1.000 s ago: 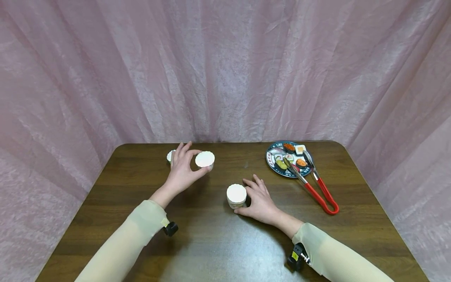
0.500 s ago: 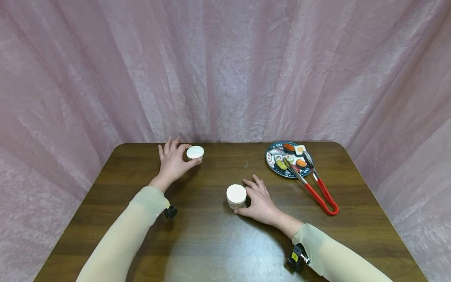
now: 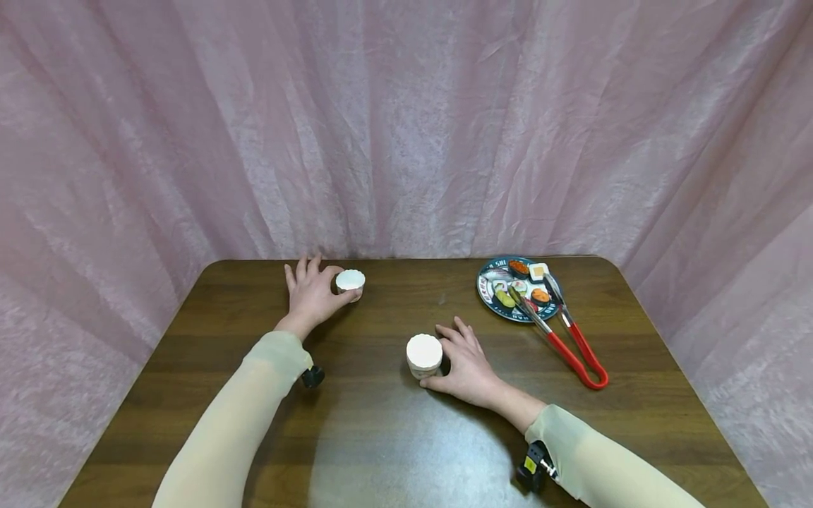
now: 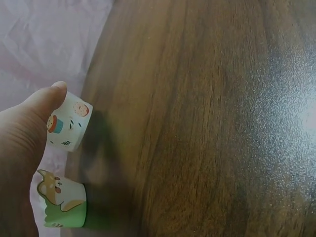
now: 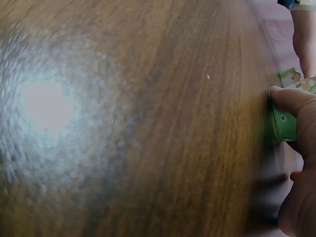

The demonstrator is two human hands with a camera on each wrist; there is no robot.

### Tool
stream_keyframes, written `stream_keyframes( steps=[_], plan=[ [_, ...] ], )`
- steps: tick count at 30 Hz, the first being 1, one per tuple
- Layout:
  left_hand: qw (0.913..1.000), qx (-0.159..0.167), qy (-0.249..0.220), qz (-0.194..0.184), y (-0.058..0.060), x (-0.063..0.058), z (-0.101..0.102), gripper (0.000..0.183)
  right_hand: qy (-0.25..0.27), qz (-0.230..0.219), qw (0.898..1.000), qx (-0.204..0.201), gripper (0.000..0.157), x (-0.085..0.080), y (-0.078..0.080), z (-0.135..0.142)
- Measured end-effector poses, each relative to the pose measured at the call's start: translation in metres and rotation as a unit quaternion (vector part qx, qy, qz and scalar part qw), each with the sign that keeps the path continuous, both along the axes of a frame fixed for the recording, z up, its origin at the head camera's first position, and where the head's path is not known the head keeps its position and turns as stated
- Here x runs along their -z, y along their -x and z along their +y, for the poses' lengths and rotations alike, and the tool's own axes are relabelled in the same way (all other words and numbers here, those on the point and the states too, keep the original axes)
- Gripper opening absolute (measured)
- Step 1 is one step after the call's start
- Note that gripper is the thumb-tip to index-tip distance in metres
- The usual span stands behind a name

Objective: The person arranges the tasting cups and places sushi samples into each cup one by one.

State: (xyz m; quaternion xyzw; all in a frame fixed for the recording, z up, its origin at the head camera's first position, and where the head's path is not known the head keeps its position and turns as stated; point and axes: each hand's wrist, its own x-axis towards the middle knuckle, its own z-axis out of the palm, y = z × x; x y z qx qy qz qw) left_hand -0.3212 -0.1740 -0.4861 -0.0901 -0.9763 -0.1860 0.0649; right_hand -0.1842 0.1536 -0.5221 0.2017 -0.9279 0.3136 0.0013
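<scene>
Your left hand [image 3: 311, 293] pinches a small white paper cup with printed cupcakes and doughnuts on its side [image 3: 350, 280] between thumb and forefinger, the other fingers spread away from it; you have it left of centre, close to the far edge of the brown wood-grain table [image 3: 381, 437]. Seen from your left wrist, this cup leans, though you cannot tell from here whether its base touches the wood. Just beside it, a small green and white paper cup with a brown animal print and a wavy rim [image 4: 66, 202] stands upright on the tabletop. Your right hand [image 3: 468, 370] grips another round paper cup, white inside with a green printed side [image 3: 424, 353], thumb on its near side and fingers at its right; it stands near the middle of the table, nearer to you than the left hand's cup. Well to the right, you have a round dark teal plate with white lettering [image 3: 517, 315], bearing several colourful sushi pieces [image 3: 518, 268]. A pair of silver metal tongs with red handles [image 3: 565, 352] lies spread, its tips over the plate and its handles on the wood toward you. Behind the table hangs a pink velvety curtain [image 3: 406, 141].
</scene>
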Motion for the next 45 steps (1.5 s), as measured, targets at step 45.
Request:
stream_keyframes(
  steps=[45],
  plan=[
    [0.9998,-0.007,0.001,-0.019,0.0068,0.0009,0.0004,0.072,-0.004,-0.005,1.0,0.008,0.045,0.0003,0.0005,-0.0003]
  ],
)
